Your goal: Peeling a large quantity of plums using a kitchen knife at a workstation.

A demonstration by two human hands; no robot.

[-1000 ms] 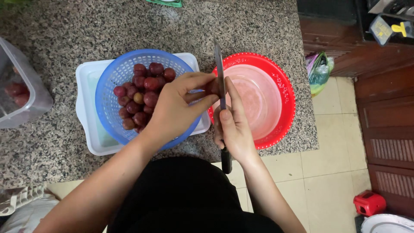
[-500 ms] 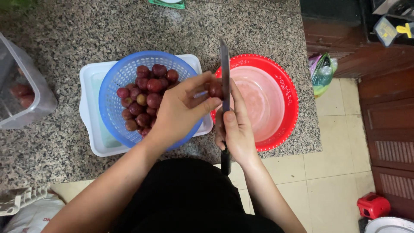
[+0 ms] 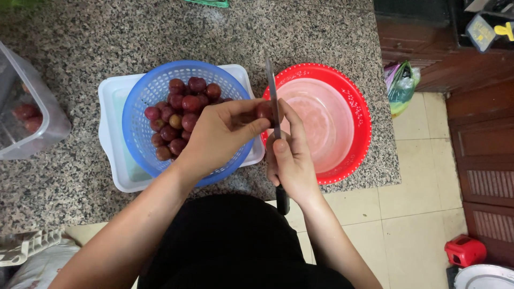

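My left hand (image 3: 219, 136) pinches one small dark red fruit (image 3: 263, 111) between thumb and fingers, over the gap between two baskets. My right hand (image 3: 292, 158) grips a knife (image 3: 273, 93), blade pointing away from me and its edge pressed against that fruit. A blue plastic basket (image 3: 139, 101) holds several more red fruits (image 3: 184, 104) and sits inside a white tub (image 3: 110, 107). To the right, a pink bowl (image 3: 329, 120) rests in a red colander (image 3: 358, 107); I see nothing in it.
All stands on a speckled granite counter (image 3: 80, 43), whose front edge runs by my body. A clear plastic container (image 3: 27, 115) with a few red fruits is at the far left. Tiled floor, a wooden cabinet (image 3: 482, 134) and a red object (image 3: 465, 250) lie right.
My left hand has turned the fruit so its fingers now pinch it from the left. The knife stays against the fruit, and the view has shifted slightly.
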